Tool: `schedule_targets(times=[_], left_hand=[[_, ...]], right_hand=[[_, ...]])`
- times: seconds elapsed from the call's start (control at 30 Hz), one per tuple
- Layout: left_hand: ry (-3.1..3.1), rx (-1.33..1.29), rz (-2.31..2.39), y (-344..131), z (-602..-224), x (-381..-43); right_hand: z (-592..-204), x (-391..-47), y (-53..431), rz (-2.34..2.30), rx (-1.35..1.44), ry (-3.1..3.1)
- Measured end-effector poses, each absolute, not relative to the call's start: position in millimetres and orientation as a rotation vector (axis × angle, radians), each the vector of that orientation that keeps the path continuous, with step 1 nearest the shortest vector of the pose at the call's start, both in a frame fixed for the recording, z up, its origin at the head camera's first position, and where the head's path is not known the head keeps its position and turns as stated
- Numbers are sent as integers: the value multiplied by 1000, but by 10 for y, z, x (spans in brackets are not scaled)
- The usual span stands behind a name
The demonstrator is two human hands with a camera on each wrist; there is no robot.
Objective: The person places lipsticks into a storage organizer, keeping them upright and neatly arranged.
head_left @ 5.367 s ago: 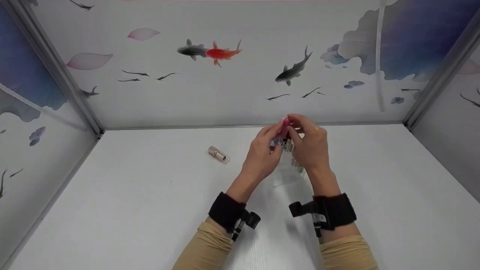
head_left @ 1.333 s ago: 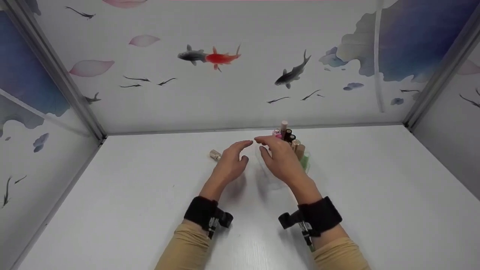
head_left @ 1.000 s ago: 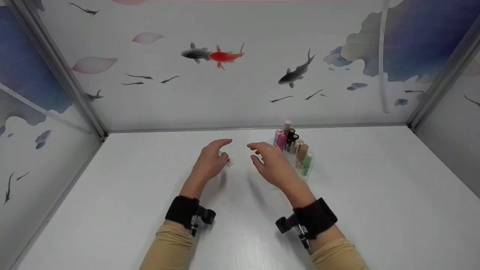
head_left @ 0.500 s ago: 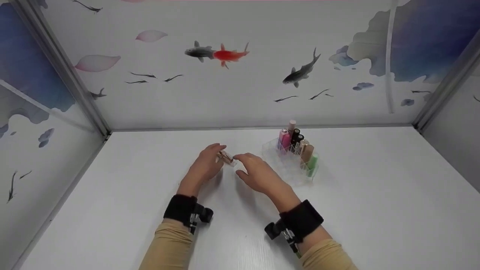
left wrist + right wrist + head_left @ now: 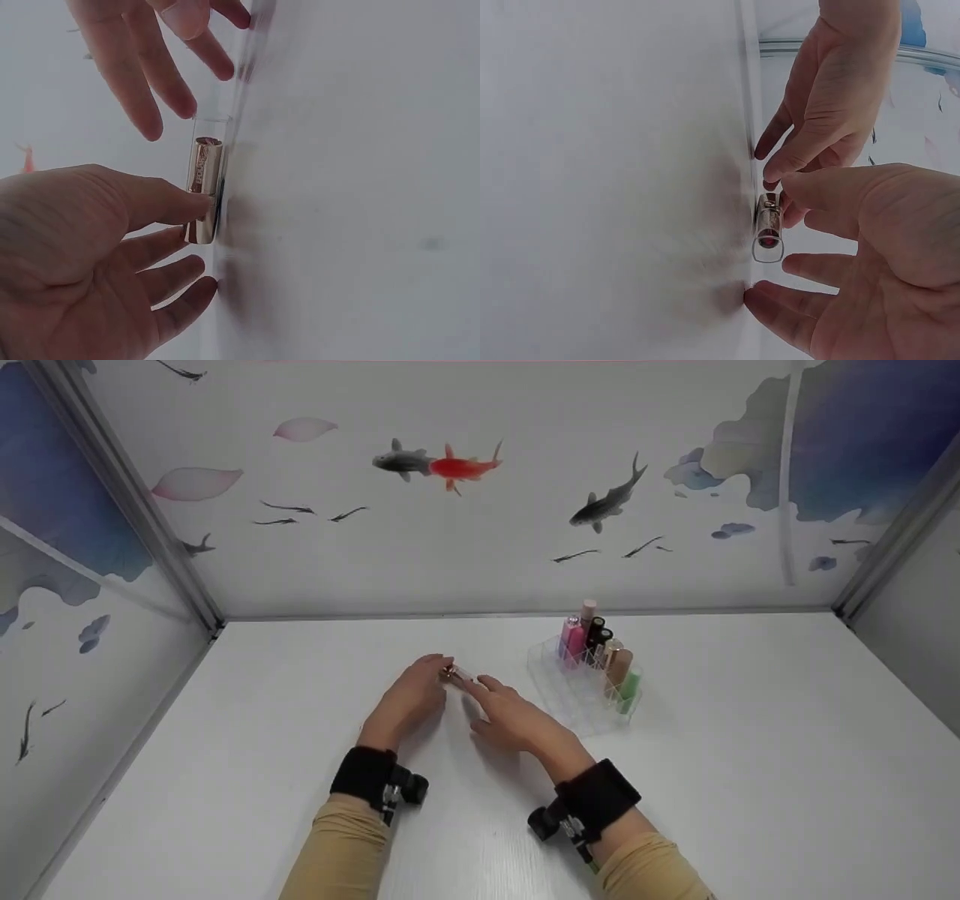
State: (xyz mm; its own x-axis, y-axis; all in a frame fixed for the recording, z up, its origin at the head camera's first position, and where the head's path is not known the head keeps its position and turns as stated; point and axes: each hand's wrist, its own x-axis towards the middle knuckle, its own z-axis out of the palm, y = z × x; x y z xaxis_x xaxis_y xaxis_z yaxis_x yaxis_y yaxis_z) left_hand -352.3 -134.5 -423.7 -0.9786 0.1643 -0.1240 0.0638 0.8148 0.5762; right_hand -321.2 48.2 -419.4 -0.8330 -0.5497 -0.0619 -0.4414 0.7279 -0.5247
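A gold lipstick (image 5: 460, 674) with a clear cap lies low at the table surface between the two hands. My left hand (image 5: 410, 695) pinches its gold base between thumb and fingers, plainly so in the left wrist view, where the lipstick (image 5: 204, 176) points its clear end at the other hand. My right hand (image 5: 517, 721) is beside the capped end with its fingers extended. In the right wrist view, the fingers of that hand are spread around the lipstick (image 5: 769, 225); whether they touch it I cannot tell.
A clear organizer (image 5: 577, 712) stands to the right of the hands. Its back and right slots hold a pink tube (image 5: 575, 643), a brown tube (image 5: 619, 666), a green tube (image 5: 628, 685) and several others. A printed wall (image 5: 480, 562) closes off the table's far edge.
A pink tube held by both hands earlier now stands in the organizer. Both hands have moved left to the gold lipstick; the left has taken hold of it and turned it slightly.
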Motion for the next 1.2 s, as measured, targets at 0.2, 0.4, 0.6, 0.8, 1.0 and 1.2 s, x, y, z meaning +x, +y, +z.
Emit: schedule_targets(times=[0.2, 0.4, 0.6, 0.8, 1.0, 1.2], left_hand=[[2884, 272, 904, -1311, -4233, -3539], [2790, 342, 914, -1245, -4164, -3521], [2752, 382, 862, -1232, -4119, -3494], [2687, 421, 1042, -1249, -4031, -3474], [2601, 442, 1389, -1166, -3906, -3436], [2653, 444, 1555, -1022, -3769, -3353]], right_hand=[[-4219, -3223, 468, -744, -849, 2801], [-4240, -3222, 440, -833, -821, 2901], [-4219, -3228, 450, -814, -670, 2917], [-4123, -3245, 496, -866, -613, 2874], [-3920, -3226, 595, -1041, -617, 2874], [-3739, -3168, 674, -1172, -537, 2929]])
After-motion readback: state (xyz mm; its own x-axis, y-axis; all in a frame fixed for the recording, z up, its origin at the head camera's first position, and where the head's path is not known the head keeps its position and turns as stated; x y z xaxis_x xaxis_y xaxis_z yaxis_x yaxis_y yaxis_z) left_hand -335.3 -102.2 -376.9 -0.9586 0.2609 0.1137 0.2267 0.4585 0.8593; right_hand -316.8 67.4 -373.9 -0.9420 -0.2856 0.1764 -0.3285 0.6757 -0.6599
